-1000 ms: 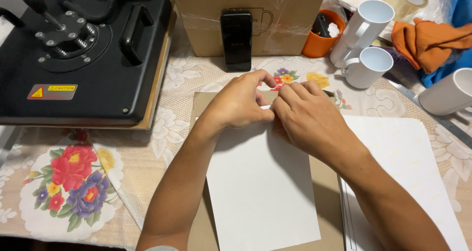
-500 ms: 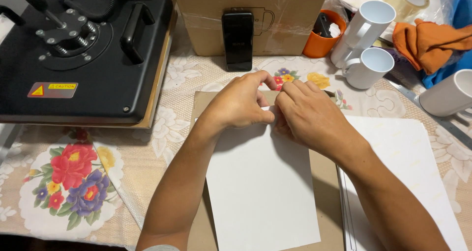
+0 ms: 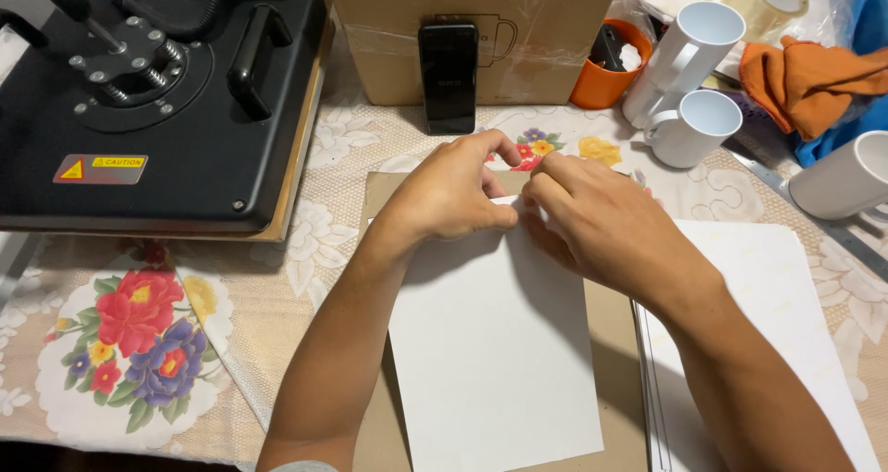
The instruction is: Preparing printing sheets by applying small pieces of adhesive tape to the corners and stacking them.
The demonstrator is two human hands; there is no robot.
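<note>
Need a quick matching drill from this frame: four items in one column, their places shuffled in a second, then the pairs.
Things:
1. black heat press machine
2. black smartphone
3. orange plastic cup
4. white paper sheet

Places:
A. under both hands, on a brown cardboard piece
B. upright against the cardboard box
C. far left of the table
D. right of the box, beside white ceramic mugs

Pairs: 1-C, 2-B, 3-D, 4-A
</note>
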